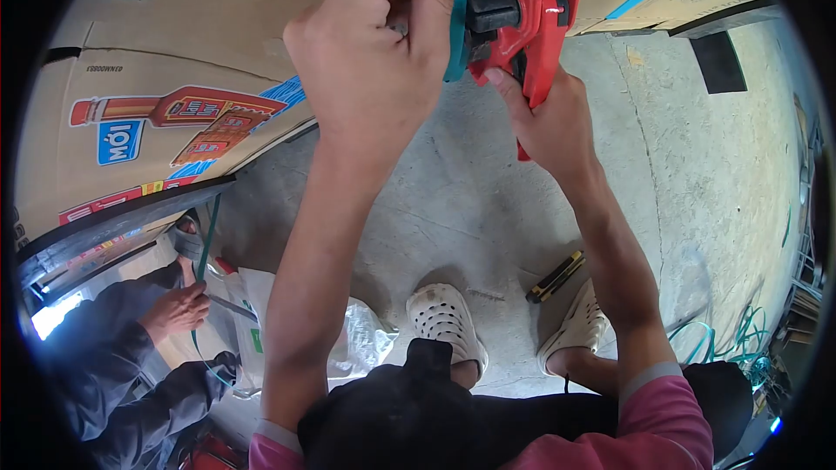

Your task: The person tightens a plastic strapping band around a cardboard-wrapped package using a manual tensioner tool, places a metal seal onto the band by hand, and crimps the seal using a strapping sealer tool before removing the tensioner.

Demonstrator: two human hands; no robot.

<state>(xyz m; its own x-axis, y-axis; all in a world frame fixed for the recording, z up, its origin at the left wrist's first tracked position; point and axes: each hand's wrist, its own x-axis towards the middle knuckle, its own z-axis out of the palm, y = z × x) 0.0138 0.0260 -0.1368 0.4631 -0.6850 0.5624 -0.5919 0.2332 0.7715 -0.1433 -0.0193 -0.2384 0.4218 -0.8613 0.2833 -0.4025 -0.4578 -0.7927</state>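
At the top of the head view is a red strapping tool with black rollers or grips, held up in front of a cardboard box. My right hand is closed round its red handle, thumb lying along the near side. My left hand pinches a green plastic strap at the tool's left side, with the thumb against the strap. The fingers behind the strap are partly hidden, and the tool's upper end is cut off by the frame.
Another person's hand holds a thin green strap at lower left, beside a white sack. A yellow and black box cutter lies on the concrete floor between my shoes. Loose green strapping is tangled at right.
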